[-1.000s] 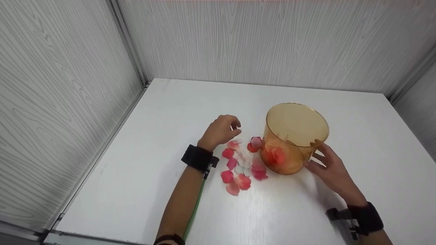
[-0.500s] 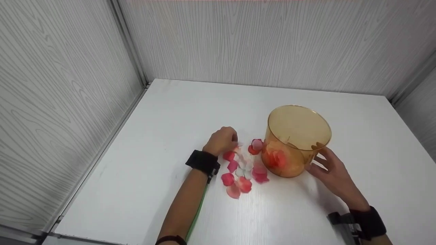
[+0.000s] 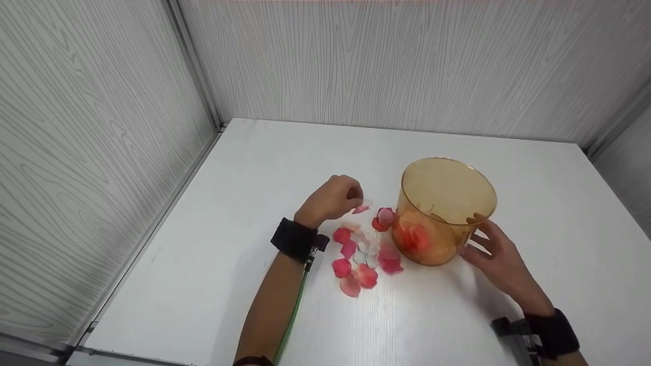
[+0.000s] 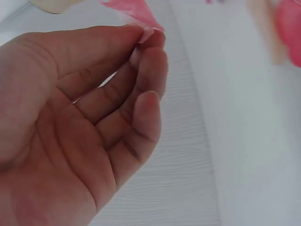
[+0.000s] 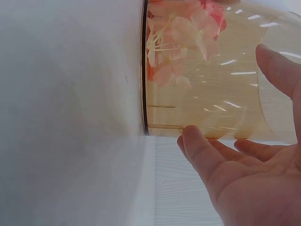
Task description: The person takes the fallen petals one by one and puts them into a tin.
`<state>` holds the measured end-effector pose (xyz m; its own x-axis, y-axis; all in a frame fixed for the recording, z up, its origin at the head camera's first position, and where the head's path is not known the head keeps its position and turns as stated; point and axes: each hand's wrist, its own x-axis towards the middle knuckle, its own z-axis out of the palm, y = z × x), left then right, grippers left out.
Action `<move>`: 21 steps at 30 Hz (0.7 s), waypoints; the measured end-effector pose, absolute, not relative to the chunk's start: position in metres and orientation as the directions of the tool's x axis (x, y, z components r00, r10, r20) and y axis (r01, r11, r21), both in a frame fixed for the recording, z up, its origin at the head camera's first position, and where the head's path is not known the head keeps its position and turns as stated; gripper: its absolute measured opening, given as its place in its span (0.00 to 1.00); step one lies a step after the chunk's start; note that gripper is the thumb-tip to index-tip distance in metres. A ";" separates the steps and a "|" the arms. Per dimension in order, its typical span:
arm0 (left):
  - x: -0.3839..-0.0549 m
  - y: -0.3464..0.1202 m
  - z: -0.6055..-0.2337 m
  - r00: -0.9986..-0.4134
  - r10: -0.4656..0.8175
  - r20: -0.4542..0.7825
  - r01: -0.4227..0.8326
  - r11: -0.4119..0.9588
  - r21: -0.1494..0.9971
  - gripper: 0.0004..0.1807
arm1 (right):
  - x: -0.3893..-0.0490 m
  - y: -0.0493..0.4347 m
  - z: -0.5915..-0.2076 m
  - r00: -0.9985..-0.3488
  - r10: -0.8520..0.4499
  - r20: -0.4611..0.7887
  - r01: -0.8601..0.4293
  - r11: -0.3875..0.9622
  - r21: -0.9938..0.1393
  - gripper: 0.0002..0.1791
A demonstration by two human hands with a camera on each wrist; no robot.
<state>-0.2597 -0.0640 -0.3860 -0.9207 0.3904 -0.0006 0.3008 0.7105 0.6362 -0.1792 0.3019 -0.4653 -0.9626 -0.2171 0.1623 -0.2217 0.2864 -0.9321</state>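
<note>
My left hand (image 3: 330, 200) is raised a little over the table and pinches a pink artificial petal (image 4: 136, 13) between thumb and forefinger. Its other fingers are loosely curled. Below and to its right lie several loose petals (image 3: 366, 276) in red, pink and white. My right hand (image 3: 498, 264) holds the right side of a see-through amber container (image 3: 443, 236), fingers spread along its wall. The container stands upright with its wide mouth facing up. Through the wall in the right wrist view, pale and red petals (image 5: 188, 35) show at its bottom.
A white table (image 3: 244, 168) carries everything. Grey wood-grain panels (image 3: 366, 66) close in the back, left and right. A green cable (image 3: 292, 320) runs along the left forearm, and each wrist wears a black strap (image 3: 294, 239).
My left hand dipped to the petals, took hold of a pink one and rose with it. The right hand and container look almost unmoved.
</note>
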 end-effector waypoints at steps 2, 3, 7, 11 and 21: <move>-0.254 -0.060 -0.377 -0.908 0.412 0.081 0.358 0.660 0.661 0.10 | -0.179 0.302 -0.464 -0.965 -0.215 0.149 -0.211 0.299 -0.931 0.43; -0.252 -0.058 -0.372 -0.899 0.419 0.129 0.390 0.628 0.673 0.10 | -0.179 0.302 -0.464 -0.966 -0.214 0.143 -0.205 0.306 -0.929 0.43; -0.242 -0.042 -0.360 -0.859 0.383 0.339 0.501 0.495 0.710 0.10 | -0.178 0.302 -0.463 -0.967 -0.211 0.141 -0.204 0.319 -0.925 0.42; -0.235 -0.020 -0.357 -0.827 0.273 0.492 0.562 0.388 0.730 0.09 | -0.178 0.303 -0.464 -0.966 -0.210 0.152 -0.211 0.296 -0.932 0.42; -0.228 0.028 -0.364 -0.795 0.253 0.551 0.604 0.423 0.676 0.11 | -0.180 0.303 -0.463 -0.969 -0.212 0.126 -0.192 0.328 -0.925 0.43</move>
<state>-0.2282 0.0283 -0.3641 -0.7949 0.2532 0.5514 0.6036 0.4228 0.6760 -0.1800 0.3025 -0.4631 -0.9691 -0.2120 0.1257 -0.1918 0.3284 -0.9249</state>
